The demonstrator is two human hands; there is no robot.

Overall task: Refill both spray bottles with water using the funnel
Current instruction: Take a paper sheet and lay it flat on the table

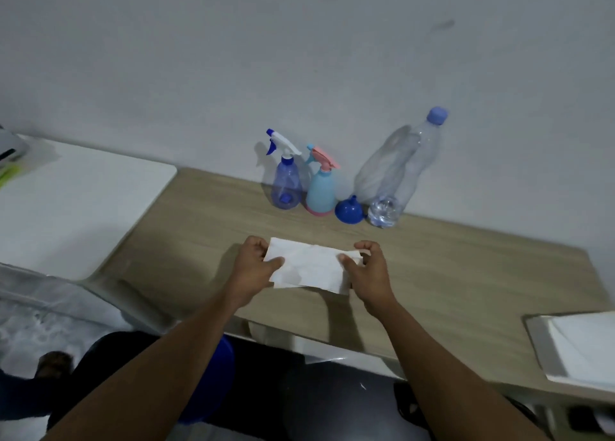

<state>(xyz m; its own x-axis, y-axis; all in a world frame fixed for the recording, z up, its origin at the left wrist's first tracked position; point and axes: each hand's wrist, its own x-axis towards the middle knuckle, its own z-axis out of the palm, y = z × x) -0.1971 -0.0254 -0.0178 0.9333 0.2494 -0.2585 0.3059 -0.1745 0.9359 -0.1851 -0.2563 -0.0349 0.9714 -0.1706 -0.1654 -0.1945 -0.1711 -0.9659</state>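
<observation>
Against the wall stand a clear blue spray bottle (286, 187) with a white and blue trigger head and, touching its right side, a light blue spray bottle (321, 191) with a pink head. A blue funnel (348, 210) rests mouth-down to their right. Beside it a large clear water bottle (397, 177) with a lilac cap stands, nearly empty. In front of them, a white paper towel (311, 267) is held just above the wooden table (466, 267). My left hand (254, 264) pinches its left edge and my right hand (367, 271) pinches its right edge.
A white table (76, 201) adjoins on the left. A white tray (579, 347) holding white sheets sits at the wooden table's near right corner. Clear plastic sheeting (50, 304) lies at lower left. My legs and a blue object are below the table edge.
</observation>
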